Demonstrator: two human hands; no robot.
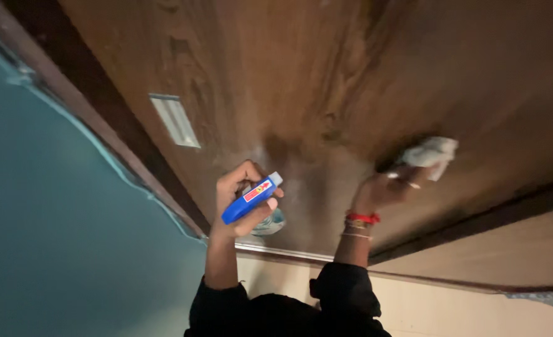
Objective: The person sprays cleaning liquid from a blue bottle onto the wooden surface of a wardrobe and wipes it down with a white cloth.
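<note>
My left hand [242,200] is closed around a small bottle with a blue label [251,198], its pale clear body showing below my fingers. My right hand [386,189] presses a crumpled white cloth [431,154] against a brown wooden door [301,81]. Red and thin bangles sit on my right wrist. Both arms wear dark sleeves. The picture is rotated, so the door runs across the upper part of the view.
A small metal plate [175,120] is set in the door's edge at the left. A teal painted wall [58,231] fills the left side beside the dark door frame [102,100]. Pale floor [470,306] lies at the lower right.
</note>
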